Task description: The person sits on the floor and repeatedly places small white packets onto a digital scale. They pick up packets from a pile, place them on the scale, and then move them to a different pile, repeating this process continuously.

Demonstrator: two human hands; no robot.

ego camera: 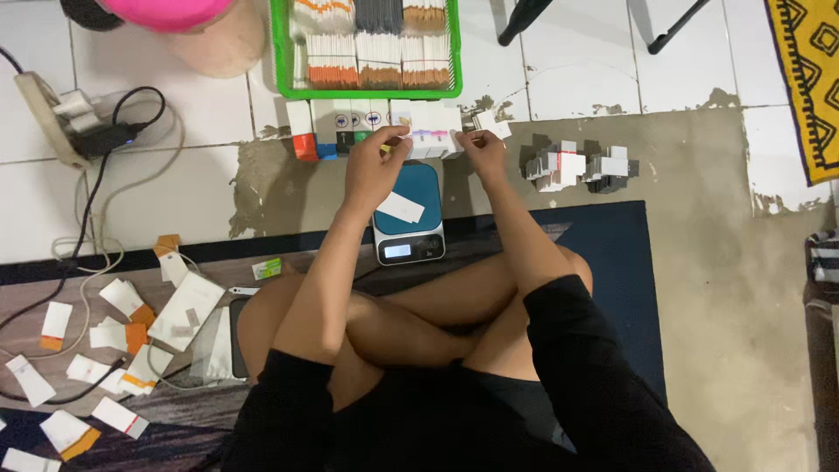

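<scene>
Left hand [374, 166] is pinching a small white packet [398, 133], fingers closed on it; right hand [483, 149] is gripping another packet [483, 122] w/ fingers together. Just below the fingertips one packet is lying on the scale [408, 214]. Approx. a row [376, 118] done beside the fingers; loose stacks [577, 168] are waiting further right.

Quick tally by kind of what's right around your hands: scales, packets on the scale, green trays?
Digital scale: 1
White packet on the scale: 1
Green tray of packets: 1
Total: 3
</scene>
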